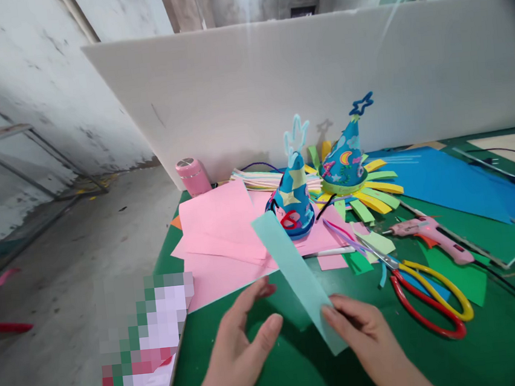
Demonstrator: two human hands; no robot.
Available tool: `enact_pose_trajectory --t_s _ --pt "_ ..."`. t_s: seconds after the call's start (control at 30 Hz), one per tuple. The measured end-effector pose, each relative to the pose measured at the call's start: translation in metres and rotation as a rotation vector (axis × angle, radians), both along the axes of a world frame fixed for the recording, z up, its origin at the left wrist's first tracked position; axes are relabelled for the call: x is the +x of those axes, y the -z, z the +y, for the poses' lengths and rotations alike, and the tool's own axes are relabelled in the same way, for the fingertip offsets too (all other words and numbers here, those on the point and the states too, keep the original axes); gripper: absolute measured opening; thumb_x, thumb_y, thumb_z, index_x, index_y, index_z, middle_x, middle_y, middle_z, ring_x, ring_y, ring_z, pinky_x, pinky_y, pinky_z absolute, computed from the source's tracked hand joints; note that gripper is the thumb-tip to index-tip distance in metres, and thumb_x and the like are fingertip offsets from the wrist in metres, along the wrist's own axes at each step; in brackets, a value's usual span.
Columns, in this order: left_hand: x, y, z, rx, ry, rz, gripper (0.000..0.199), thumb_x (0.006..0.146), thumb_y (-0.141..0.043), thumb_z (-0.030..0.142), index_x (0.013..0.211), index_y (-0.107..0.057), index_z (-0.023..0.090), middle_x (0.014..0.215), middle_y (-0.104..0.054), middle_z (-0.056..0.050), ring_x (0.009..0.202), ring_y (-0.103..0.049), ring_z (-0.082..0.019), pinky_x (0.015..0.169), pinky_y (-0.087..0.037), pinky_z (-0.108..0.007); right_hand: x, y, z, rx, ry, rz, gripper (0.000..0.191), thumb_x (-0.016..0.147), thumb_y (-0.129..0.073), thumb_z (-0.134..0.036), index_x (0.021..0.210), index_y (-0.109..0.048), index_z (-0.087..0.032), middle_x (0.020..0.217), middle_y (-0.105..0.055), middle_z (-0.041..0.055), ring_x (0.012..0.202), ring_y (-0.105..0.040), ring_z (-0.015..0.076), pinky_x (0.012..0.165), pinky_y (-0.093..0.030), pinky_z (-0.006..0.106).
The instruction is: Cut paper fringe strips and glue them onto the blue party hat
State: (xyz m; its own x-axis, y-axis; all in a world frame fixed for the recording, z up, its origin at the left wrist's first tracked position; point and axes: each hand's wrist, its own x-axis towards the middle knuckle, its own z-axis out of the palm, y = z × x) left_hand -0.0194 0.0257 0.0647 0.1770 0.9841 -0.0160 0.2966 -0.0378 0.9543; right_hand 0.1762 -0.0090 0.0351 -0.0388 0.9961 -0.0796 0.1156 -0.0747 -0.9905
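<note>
A light teal paper strip (294, 265) is pinched near its lower end between the thumb and fingers of my right hand (366, 331). The strip slants up and to the left, its far end overlapping the pink paper and the base of a decorated blue cone hat (301, 198) from my viewpoint. My left hand (242, 343) is held just left of the strip, thumb and fingers apart, with nothing in it. Scissors (425, 298) with red and yellow handles lie to the right of my right hand.
Pink paper sheets (217, 221) cover the table's left part, near a pink container (193, 176). A second cone hat (344, 159) has a yellow-green fringe. A pink glue gun (435, 238) lies right, before blue sheets (447, 178). A phone (166, 335) lies at the left edge.
</note>
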Motion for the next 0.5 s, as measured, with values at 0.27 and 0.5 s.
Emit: enact_pose_trajectory --t_s 0.27,0.5 --pt "0.042 0.026 0.001 -0.238 -0.321 -0.513 0.016 0.073 -0.058 0.031 0.074 -0.062 0.016 0.064 -0.052 0.001 0.064 -0.047 -0.011 0.06 -0.039 -0.019 -0.031 -0.001 0.0 -0.041 -0.089 0.033 0.024 0.08 -0.041 -0.04 0.07 -0.057 -0.026 0.063 -0.048 0.0007 0.061 -0.05 0.0191 0.054 -0.041 0.029" --pt "0.04 0.031 0.022 -0.375 -0.408 -0.705 0.016 0.07 -0.061 0.031 0.066 -0.06 0.016 0.056 -0.049 0.004 0.052 -0.042 -0.006 0.052 -0.036 -0.016 0.085 0.023 -0.01 0.054 0.313 -0.625 0.023 0.078 -0.045 -0.037 0.098 -0.053 -0.03 0.103 -0.057 0.0066 0.093 -0.053 0.0247 0.08 -0.043 0.036"
